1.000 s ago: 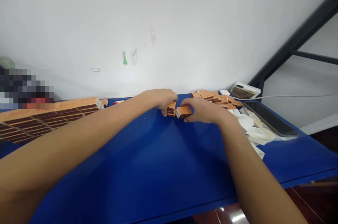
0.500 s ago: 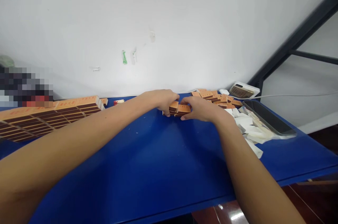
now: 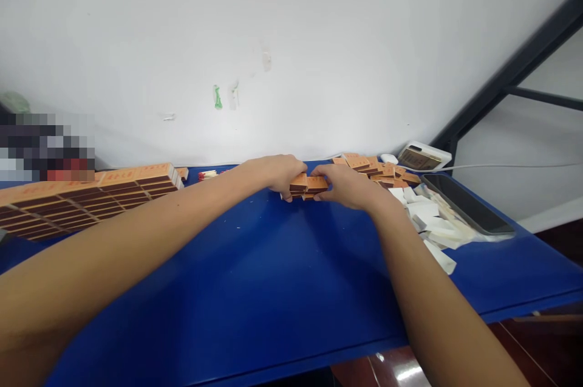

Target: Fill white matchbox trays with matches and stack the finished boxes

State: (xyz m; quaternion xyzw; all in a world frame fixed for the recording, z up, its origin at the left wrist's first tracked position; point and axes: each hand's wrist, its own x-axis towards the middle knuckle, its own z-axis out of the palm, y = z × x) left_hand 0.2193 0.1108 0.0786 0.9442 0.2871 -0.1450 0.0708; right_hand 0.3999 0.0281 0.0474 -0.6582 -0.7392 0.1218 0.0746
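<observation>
Two short stacks of orange matchboxes with dark striking sides stand side by side near the back of the blue table (image 3: 273, 277). My left hand (image 3: 285, 173) is closed around the left stack of matchboxes (image 3: 298, 182), thumb on the near side. Around the right stack of matchboxes (image 3: 316, 184), my right hand (image 3: 341, 185) is closed, with fingers at the far side and thumb at the near side. The stacks touch or nearly touch. My palms hide their outer ends.
Left stands a long block of stacked matchboxes (image 3: 150, 183), with red-tipped matches (image 3: 208, 175) beyond my left forearm. At right lie loose matchboxes (image 3: 359, 162), white paper pieces (image 3: 423, 211), a dark phone (image 3: 469, 205) and a phone in a pale case (image 3: 423, 157). A white wall rises behind.
The right stack has shifted slightly and now lines up more evenly with the left one. Both hands keep their hold. The whole view has moved a little.
</observation>
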